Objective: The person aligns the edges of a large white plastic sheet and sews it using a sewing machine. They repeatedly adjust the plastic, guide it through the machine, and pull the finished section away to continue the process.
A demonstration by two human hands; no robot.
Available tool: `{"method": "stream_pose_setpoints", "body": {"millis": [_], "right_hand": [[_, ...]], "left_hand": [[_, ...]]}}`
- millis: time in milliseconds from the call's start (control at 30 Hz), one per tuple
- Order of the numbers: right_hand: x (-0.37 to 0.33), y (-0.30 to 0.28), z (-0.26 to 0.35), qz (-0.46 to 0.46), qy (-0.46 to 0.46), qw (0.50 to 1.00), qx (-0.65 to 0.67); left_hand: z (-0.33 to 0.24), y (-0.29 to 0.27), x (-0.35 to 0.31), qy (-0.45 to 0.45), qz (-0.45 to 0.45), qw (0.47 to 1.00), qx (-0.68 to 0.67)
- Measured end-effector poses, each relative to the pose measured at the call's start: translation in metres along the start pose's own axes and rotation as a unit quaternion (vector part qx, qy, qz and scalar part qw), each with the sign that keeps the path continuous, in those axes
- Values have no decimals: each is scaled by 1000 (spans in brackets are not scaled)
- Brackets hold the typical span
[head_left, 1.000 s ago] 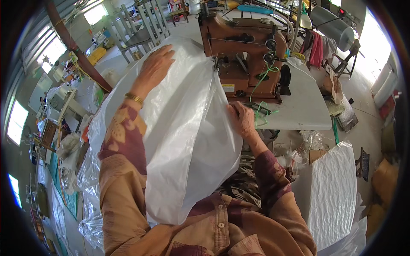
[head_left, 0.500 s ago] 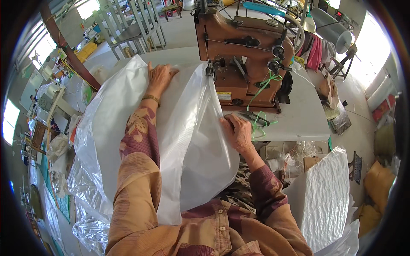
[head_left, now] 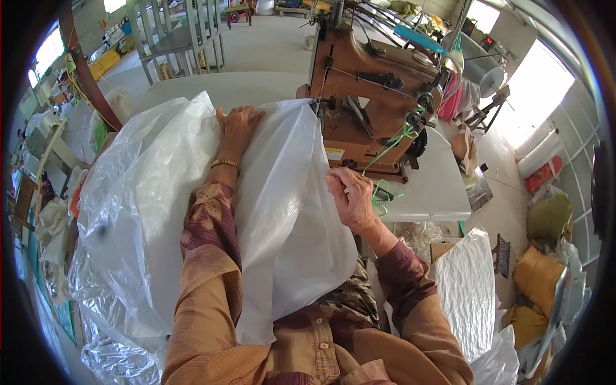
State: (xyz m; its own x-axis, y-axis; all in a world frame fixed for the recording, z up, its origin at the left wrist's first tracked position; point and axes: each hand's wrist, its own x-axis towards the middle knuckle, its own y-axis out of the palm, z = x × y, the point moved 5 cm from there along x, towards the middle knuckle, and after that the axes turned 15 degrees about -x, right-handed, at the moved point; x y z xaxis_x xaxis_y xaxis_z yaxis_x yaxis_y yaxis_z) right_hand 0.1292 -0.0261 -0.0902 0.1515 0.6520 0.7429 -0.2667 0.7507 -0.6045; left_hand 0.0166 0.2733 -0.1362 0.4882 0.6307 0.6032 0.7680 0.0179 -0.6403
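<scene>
A large white plastic sheet (head_left: 289,192) drapes over the table's front edge and my lap, with shiny clear film bunched on its left. Its far right edge lies at the needle area of a brown sewing machine (head_left: 359,122); the needle itself is hard to make out. My left hand (head_left: 237,131), wearing a gold-coloured bracelet (head_left: 226,164), lies on the sheet left of the machine, fingers spread and slightly bent against it. In front of the machine, my right hand (head_left: 353,199) pinches the sheet's right edge between thumb and curled fingers.
Green string (head_left: 391,151) hangs from the machine down to a small tool (head_left: 383,191) on the white table (head_left: 430,192). A grey metal chair (head_left: 176,42) stands beyond the table. At my right are a folded white sheet stack (head_left: 467,289) and yellow bundles (head_left: 539,282).
My view has shifted slightly. The sheet has bunched up more on the left around my left hand, whose fingers are more bent. My right hand still holds the edge, its fingers turned more upward.
</scene>
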Motion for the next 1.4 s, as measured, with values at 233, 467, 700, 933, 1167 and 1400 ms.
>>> {"method": "stream_pose_setpoints", "body": {"millis": [233,467,700,933,1167,1400], "right_hand": [[33,-30,42,-22,-92,993,-68],[46,-39,47,-24,-110,990,-91],[89,-65,56,-43,-118,985,-115],[83,-89,21,-127,-38,980,-148],[22,-117,-56,-215,134,962,-104],[-30,-112,-181,-114,303,902,-286]], "left_hand": [[-4,-6,2,-34,-3,999,-15],[-4,-10,2,-50,0,998,-35],[-2,-12,2,-44,-10,998,-44],[0,-8,2,-16,-33,998,-52],[9,-2,3,-22,-24,999,-16],[7,-2,4,-37,0,999,-20]]}}
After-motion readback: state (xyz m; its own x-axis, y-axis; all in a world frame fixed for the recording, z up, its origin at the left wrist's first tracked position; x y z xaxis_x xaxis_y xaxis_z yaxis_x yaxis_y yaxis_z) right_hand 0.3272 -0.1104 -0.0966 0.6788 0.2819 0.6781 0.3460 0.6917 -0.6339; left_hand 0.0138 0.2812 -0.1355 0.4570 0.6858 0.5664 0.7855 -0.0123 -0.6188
